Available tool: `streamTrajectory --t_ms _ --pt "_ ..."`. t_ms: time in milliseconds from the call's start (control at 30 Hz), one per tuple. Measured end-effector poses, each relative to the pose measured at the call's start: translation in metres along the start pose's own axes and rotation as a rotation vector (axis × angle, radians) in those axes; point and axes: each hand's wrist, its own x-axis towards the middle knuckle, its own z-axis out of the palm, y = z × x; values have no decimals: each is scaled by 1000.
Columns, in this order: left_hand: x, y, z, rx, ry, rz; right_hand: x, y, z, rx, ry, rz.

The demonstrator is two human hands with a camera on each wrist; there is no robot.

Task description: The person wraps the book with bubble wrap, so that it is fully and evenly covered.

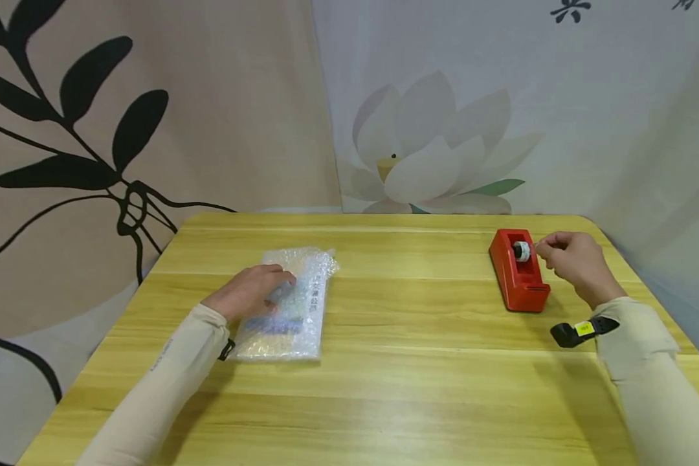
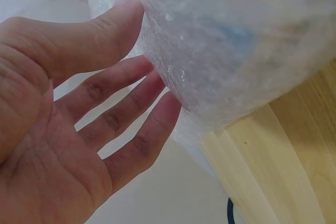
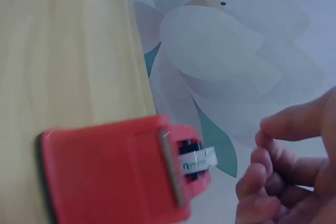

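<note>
A flat, book-like item in clear bubble wrap [image 1: 311, 323] lies on the table, printed characters showing through it. My left hand [image 1: 253, 291] rests over its left part, fingers slightly bent. In the left wrist view, the thumb and fingertips of that hand [image 2: 100, 93] touch the bubble wrap [image 2: 210, 61]. A red tape dispenser [image 1: 515, 278] with a small roll of tape [image 1: 521, 251] stands at the right. Just right of the roll is my right hand [image 1: 573, 259], fingers curled. In the right wrist view, its thumb and forefinger tips meet; nothing shows between them.
The wooden table [image 1: 408, 388] has a back edge close behind the dispenser. A curtain with a printed flower [image 1: 437, 149] hangs beyond it, and dark leaf prints [image 1: 87, 77] cover the left side. A black strap device [image 1: 585, 330] sits at the right wrist.
</note>
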Motion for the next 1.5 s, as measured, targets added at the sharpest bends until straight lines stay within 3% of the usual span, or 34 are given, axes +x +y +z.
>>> streamTrajectory --t_ms 133,367,600,700,833,1033,1167,1367,1500 --pt "2 0 2 -10 3 11 10 -4 -5 108 -62 47" --pt "4 0 1 -24 14 31 28 -18 -17 172 -126 80" --pt "-1 -6 -3 -28 20 8 35 -53 -48 521 -45 21" --pt "-1 -6 -3 -41 23 10 27 -56 -51 440 -49 11" --pt "1 -5 -1 -50 11 3 6 -45 -45 313 -41 4" --pt "1 -3 -1 -51 1 -18 -36 -14 -33 363 -35 -3" --pt "-1 -4 -4 -37 6 -11 -62 12 -15 464 -55 52" --pt "-4 -5 -3 -36 17 -18 -78 35 20 464 -105 127" --pt "-2 -4 -1 -47 11 -8 -84 45 33 460 -128 200"
